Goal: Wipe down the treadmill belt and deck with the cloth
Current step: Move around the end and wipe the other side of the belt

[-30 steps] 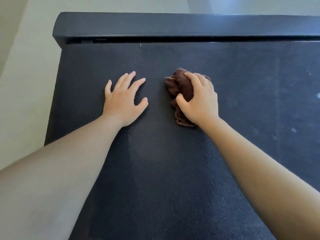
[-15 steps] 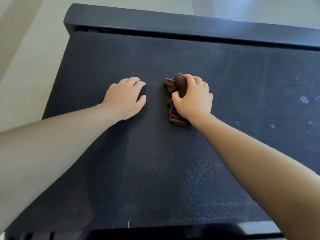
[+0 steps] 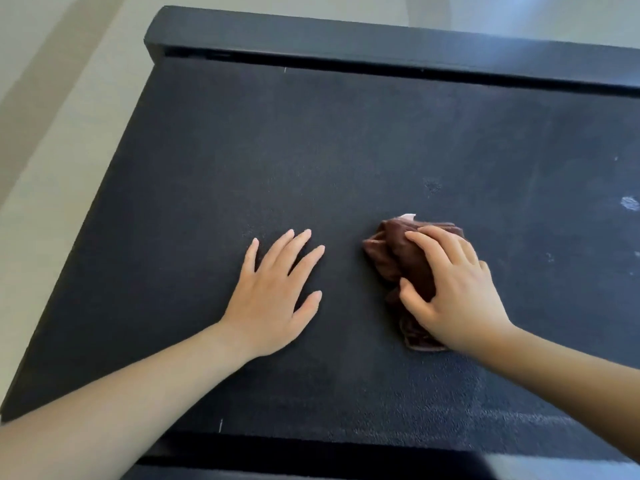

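The black textured treadmill belt [image 3: 311, 161] fills most of the view. A bunched dark brown cloth [image 3: 391, 254] lies on it right of centre, with a small pale tag showing at its far edge. My right hand [image 3: 453, 292] presses down on the cloth and grips it, covering its right half. My left hand [image 3: 273, 299] rests flat on the belt to the left of the cloth, fingers spread, holding nothing.
A black side rail of the deck [image 3: 381, 39] runs along the far edge of the belt, and another dark rail [image 3: 311, 455] borders the near edge. Pale dusty marks [image 3: 629, 203] dot the belt at the right. Light floor [image 3: 52, 133] lies to the left.
My left hand's fingers were curled half a second ago and are now spread flat. Both hands and the cloth sit nearer to me on the belt, and the view has tilted.
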The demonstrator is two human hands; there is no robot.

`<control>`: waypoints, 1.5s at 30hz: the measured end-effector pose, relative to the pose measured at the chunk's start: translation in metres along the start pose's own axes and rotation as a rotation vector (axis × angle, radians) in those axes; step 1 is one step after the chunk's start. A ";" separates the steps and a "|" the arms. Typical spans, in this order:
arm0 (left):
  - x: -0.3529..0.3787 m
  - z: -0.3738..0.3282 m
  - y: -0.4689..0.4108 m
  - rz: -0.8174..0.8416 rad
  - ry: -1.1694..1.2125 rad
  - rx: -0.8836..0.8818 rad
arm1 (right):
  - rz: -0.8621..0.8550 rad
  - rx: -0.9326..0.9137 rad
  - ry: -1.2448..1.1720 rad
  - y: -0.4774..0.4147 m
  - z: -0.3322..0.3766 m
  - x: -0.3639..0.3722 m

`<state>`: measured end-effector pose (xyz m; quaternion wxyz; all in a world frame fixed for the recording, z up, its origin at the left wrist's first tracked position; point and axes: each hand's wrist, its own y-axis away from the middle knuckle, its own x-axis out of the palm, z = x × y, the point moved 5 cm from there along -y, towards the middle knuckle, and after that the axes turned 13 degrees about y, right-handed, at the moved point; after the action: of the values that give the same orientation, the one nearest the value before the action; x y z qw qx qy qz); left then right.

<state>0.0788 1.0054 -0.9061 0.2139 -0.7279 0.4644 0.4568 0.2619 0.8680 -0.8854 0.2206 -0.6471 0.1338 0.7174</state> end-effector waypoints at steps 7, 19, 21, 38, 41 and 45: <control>0.005 0.001 -0.004 -0.038 -0.033 0.002 | -0.041 0.146 -0.046 -0.023 -0.007 0.001; 0.007 -0.002 -0.004 -0.029 -0.095 0.032 | -0.059 0.090 -0.079 0.016 0.016 0.001; 0.006 -0.003 -0.004 -0.026 -0.095 0.032 | -0.049 0.123 -0.068 -0.003 0.012 0.002; 0.006 -0.006 -0.010 -0.039 -0.027 0.097 | 0.007 0.112 -0.035 0.064 0.046 0.003; 0.008 -0.005 -0.011 -0.044 -0.033 0.095 | 0.032 0.153 -0.044 0.064 0.047 0.004; 0.006 -0.006 -0.011 -0.052 -0.037 0.091 | 0.026 0.149 -0.028 0.066 0.049 0.005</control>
<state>0.0925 1.0035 -0.9091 0.2674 -0.7206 0.4615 0.4429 0.1863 0.8352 -0.8904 0.2606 -0.6169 0.1919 0.7174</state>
